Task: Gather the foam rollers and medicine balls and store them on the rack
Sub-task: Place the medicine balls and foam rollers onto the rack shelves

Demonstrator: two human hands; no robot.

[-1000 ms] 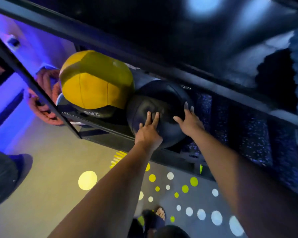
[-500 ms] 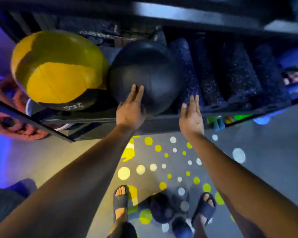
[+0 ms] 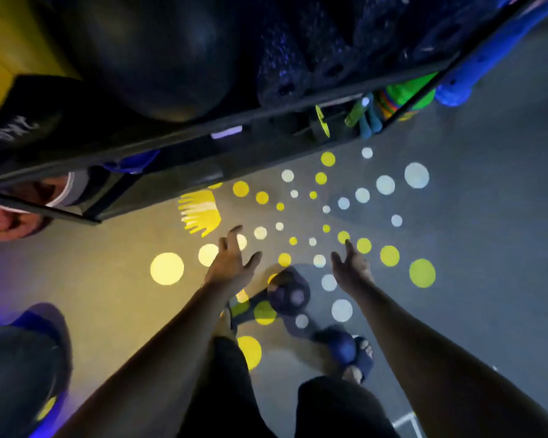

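Note:
A black medicine ball (image 3: 159, 55) sits on the dark rack (image 3: 203, 134), beside a yellow and black medicine ball (image 3: 10, 64) at the left. Dark speckled foam rollers (image 3: 285, 64) lie on the same shelf to the right. On the floor between my feet lie a dark ball (image 3: 290, 292) and a blue ball (image 3: 340, 346). My left hand (image 3: 231, 263) and my right hand (image 3: 350, 270) hang over the floor with fingers spread, holding nothing. The dark ball is just below and between them.
A blue roller (image 3: 465, 80) and green items (image 3: 408, 93) stick out at the rack's right end. Another person's hand (image 3: 7, 216) shows behind the rack's left post, and a shoe (image 3: 26, 368) at the lower left. Coloured light dots (image 3: 389, 256) cover the grey floor.
My left hand came off the black ball on the shelf. Both hands dropped from the rack's edge toward the floor, and my view tilted down.

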